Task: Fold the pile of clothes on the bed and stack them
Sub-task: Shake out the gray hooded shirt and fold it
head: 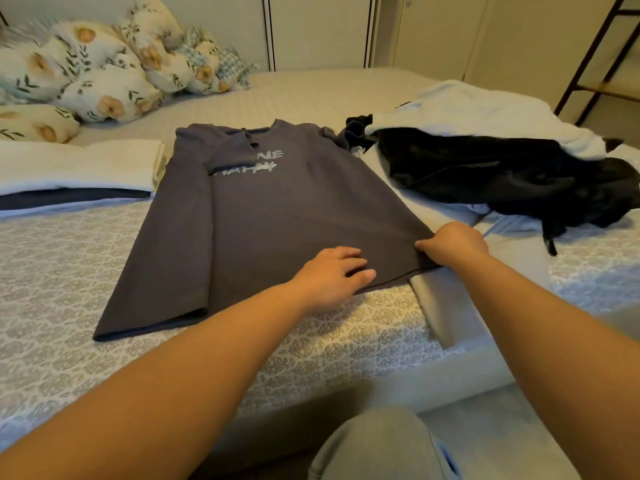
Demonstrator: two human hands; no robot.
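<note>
Grey shirt [277, 216]: spread flat on the bed [52, 271], front up. Our left hand [334, 277] rests open-fingered on its hem; our right hand [452, 244] pinches the hem's right corner, just beside the left.

grey shirt [277, 209] chest print, partly hidden, reads "NE"

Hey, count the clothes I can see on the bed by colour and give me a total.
Grey: 1, the long-sleeved shirt spread flat, with the left hand resting on its hem and the right hand gripping its corner
Black: 1, a crumpled garment
Pale blue: 1, a garment lying on the black one
White: 1, folded
Navy: 1, folded beneath the white
Total: 5
</note>
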